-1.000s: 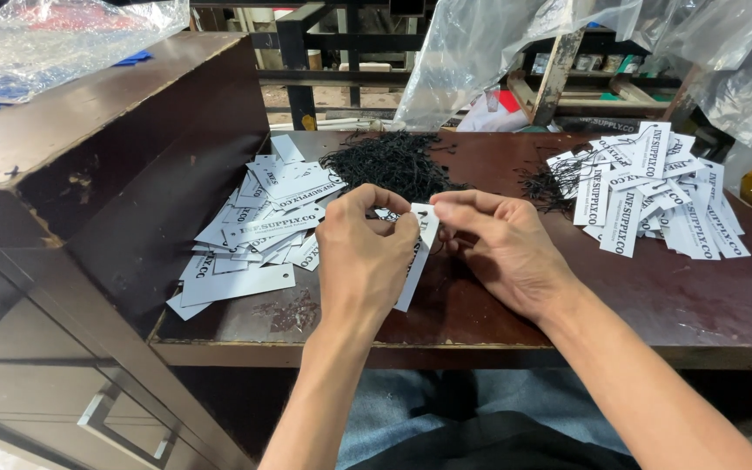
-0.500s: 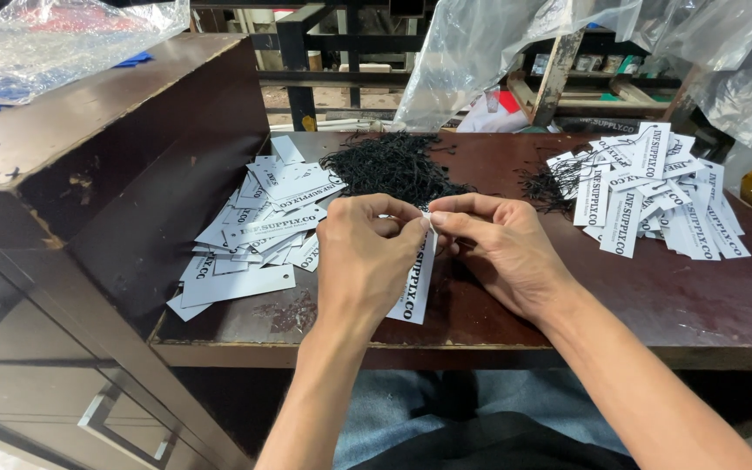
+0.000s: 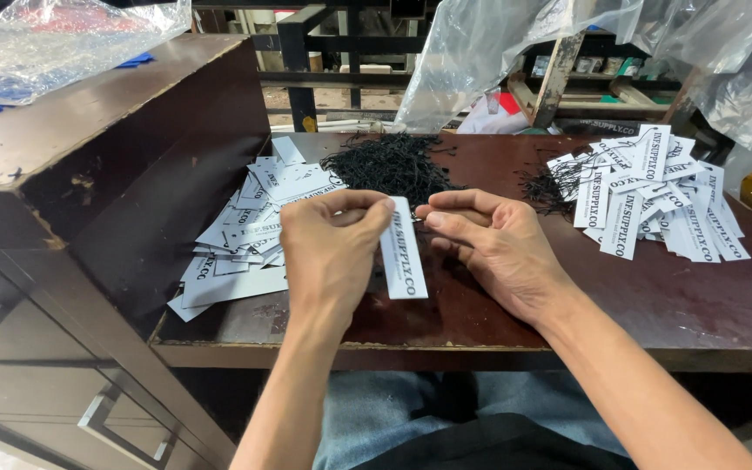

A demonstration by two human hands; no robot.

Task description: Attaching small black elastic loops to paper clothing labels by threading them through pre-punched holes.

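Tags first: on your left a loose heap of white tags (image 3: 250, 231) lies on the dark wooden table (image 3: 654, 305), spilling toward its front-left edge, right beside the tall brown cabinet (image 3: 89, 174). Up on that cabinet sits a crinkled clear plastic bag (image 3: 54, 48). Your left hand (image 3: 332, 252) is pinching the top of one white tag (image 3: 402, 248) between thumb and forefinger; half a second ago that tag hung lower and more tilted, now it stands nearly upright between your hands. Behind it, a tangle of black strings (image 3: 393, 165) sits mid-table. Your right hand (image 3: 489, 244) has fingertips drawn together just beside the tag's top edge, seemingly nipping a thin string, though it is too fine to make out. Far right, a second pile of tags (image 3: 654, 200), white with black print and black loops, fans out well apart from the first.
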